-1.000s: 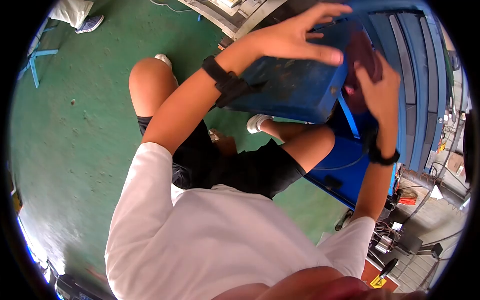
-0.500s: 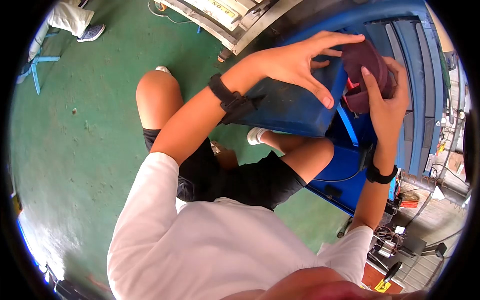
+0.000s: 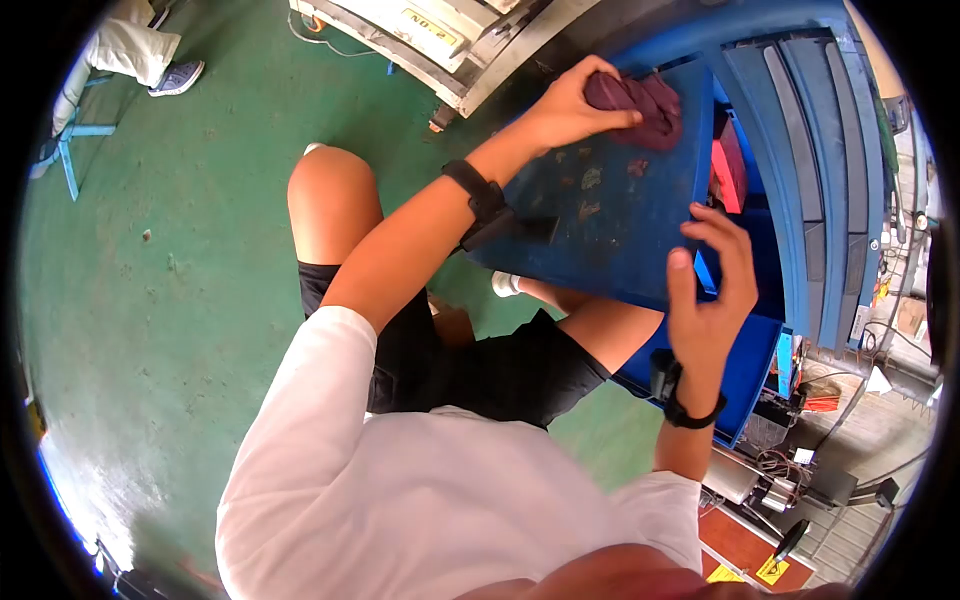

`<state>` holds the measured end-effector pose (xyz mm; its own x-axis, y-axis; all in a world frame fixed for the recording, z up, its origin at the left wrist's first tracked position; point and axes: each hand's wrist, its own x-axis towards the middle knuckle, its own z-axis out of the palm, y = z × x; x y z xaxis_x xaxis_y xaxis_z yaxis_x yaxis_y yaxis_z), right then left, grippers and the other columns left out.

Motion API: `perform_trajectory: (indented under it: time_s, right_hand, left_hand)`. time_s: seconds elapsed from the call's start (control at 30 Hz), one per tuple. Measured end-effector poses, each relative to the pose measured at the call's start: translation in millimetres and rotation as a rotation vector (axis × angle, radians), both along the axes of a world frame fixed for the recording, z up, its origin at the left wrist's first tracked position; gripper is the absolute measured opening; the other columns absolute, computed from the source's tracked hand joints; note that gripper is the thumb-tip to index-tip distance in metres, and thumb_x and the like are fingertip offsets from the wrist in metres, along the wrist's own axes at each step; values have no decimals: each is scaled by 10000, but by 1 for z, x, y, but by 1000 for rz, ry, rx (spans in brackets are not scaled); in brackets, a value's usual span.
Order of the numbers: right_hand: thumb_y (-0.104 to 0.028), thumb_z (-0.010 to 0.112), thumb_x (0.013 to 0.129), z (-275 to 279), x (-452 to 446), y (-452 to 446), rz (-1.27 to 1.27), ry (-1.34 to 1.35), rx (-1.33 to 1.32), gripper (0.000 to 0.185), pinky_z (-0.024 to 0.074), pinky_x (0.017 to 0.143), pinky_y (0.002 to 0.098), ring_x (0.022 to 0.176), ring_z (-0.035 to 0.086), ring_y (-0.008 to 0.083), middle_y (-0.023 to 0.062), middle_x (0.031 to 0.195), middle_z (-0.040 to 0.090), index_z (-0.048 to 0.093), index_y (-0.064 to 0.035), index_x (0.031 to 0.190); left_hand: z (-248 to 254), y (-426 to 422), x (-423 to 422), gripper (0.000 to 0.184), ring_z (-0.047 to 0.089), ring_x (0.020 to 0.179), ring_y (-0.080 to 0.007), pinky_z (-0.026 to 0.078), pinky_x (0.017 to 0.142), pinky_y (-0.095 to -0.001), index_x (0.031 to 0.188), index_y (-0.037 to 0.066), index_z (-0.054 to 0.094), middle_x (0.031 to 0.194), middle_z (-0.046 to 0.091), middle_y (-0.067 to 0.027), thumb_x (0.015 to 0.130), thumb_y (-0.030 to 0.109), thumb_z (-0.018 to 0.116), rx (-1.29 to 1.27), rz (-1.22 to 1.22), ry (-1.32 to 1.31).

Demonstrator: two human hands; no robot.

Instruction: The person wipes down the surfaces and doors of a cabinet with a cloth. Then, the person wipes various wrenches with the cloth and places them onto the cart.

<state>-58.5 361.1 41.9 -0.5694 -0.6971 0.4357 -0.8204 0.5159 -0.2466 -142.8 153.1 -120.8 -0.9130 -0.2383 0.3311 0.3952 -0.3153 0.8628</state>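
Observation:
A crumpled dark maroon cloth (image 3: 655,112) is gripped in my left hand (image 3: 580,108), against the upper part of a blue panel (image 3: 610,215) with scuffs and worn spots. My right hand (image 3: 715,280) is off the cloth, near the panel's right edge, with fingers apart and nothing in it. Behind that edge is an opening in the blue cabinet (image 3: 765,130), where a red object (image 3: 730,170) shows. Black straps with small devices are round both wrists.
A pale wheeled frame (image 3: 440,45) stands at the top. At the upper left are a person's shoe (image 3: 177,78) and a light blue stand (image 3: 68,150). Cables and equipment (image 3: 785,480) lie at the lower right, beside a brown board (image 3: 740,540).
The cloth has gone from my right hand to my left hand and moved left over the blue panel. My right hand has moved down and left and opened.

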Motion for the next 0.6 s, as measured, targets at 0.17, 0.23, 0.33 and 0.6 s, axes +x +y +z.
perform_trajectory:
  time_s: [0.17, 0.23, 0.33, 0.6]
  right_hand:
    - [-136, 715, 875, -20, 8, -5, -206, 36, -168, 250, 499, 926, 363, 1094, 629, 280, 158, 1230, 652, 690, -18, 1093]
    - [-131, 701, 908, -22, 8, 3, -311, -197, -321, 257, 523, 893, 317, 1088, 648, 231, 156, 1253, 658, 696, 0, 1129]
    - [-110, 694, 922, -14, 6, 9, -350, -248, -263, 257, 531, 904, 291, 1076, 659, 185, 162, 1234, 679, 702, 23, 1141]
    - [-79, 703, 869, -7, -3, 23, -163, -339, -166, 617, 446, 1019, 316, 1245, 581, 236, 195, 1365, 604, 489, -13, 1444]
  left_hand:
    - [6, 11, -33, 583, 650, 979, -139, 542, 827, -277, 1219, 66, 547, 1071, 662, -51, 787, 283, 871, 124, 97, 7]
    - [22, 17, -40, 577, 643, 1006, -143, 536, 861, -287, 1214, 76, 554, 1077, 662, -62, 780, 280, 876, 142, 84, 52]
    - [45, 28, -39, 509, 631, 978, -116, 524, 840, -277, 1176, 73, 602, 1036, 675, -36, 784, 263, 866, -54, 278, 181]
    - [49, -20, -22, 431, 656, 886, -145, 529, 821, -298, 1084, 59, 671, 941, 710, -44, 729, 206, 867, -646, -178, 454]
